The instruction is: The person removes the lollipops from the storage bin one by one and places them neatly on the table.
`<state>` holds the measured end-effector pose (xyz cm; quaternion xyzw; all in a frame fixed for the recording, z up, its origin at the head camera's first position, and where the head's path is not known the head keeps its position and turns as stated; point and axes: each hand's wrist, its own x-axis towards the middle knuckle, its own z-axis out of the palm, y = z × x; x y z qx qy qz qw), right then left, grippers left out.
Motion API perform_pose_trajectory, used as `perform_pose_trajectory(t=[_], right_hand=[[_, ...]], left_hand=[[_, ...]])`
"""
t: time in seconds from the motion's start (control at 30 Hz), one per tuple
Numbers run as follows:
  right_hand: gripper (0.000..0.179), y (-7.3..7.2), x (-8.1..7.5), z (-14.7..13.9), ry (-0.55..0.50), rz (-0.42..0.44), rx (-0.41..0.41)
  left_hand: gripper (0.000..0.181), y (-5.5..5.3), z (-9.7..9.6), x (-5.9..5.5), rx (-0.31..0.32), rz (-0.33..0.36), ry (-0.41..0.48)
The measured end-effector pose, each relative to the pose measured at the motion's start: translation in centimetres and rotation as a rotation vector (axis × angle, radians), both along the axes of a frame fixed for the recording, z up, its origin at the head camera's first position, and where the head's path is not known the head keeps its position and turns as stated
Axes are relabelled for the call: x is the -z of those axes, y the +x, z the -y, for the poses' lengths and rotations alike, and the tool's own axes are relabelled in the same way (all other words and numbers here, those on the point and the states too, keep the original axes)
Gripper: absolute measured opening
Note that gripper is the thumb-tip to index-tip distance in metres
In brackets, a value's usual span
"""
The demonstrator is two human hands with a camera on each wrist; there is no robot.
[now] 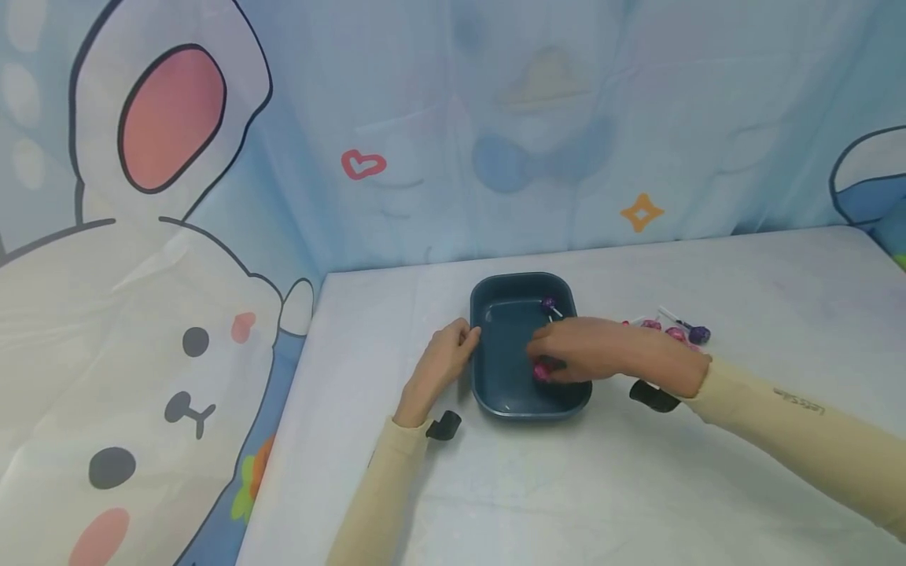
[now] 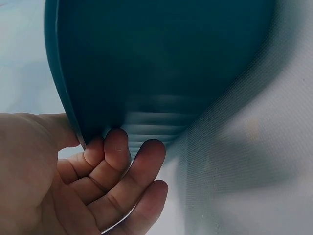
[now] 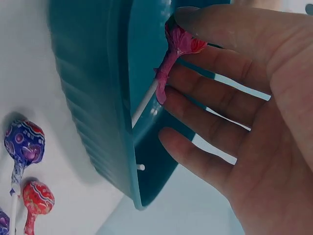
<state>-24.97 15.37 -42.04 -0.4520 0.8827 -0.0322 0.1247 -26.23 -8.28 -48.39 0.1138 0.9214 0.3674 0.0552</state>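
Observation:
A dark teal plastic tub (image 1: 499, 358) stands on the white-covered table. My left hand (image 1: 446, 358) grips its left rim, with the thumb on one side of the wall and the fingertips (image 2: 117, 147) on the other. Inside the tub, my right hand (image 1: 591, 347) pinches a pink-wrapped lollipop (image 3: 178, 41) by its round head, between thumb and index finger, while the white stick slants down. A purple lollipop (image 1: 548, 303) lies in the tub near its far right corner. The right hand hides part of the tub's right wall.
Right of the tub lie several more lollipops; a purple one (image 1: 698, 335) and a pink one (image 1: 675, 334) show in the head view. From the right wrist, a blue-purple lollipop (image 3: 25, 142) and a red one (image 3: 38, 197) appear. A printed cloth (image 1: 439, 212) hangs behind the table.

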Motion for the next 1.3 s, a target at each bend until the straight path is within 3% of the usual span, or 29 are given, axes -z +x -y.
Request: perform_pose_trajectory(t=[0.17, 0.67, 1.3], right_hand=[[0.022, -0.1, -0.5, -0.6, -0.056, 0.025, 0.005], [0.028, -0.1, -2.0, -2.8, -0.141, 0.025, 0.16], [0.031, -0.6, -3.6, -5.5, -0.176, 0.043, 0.313]], left_hand=[[0.031, 0.0, 0.0, 0.1, -0.003, 0.001, 0.001], [0.031, 0.0, 0.0, 0.0, 0.001, -0.008, -0.011], [0.031, 0.0, 0.1, 0.0, 0.003, -0.002, -0.001]])
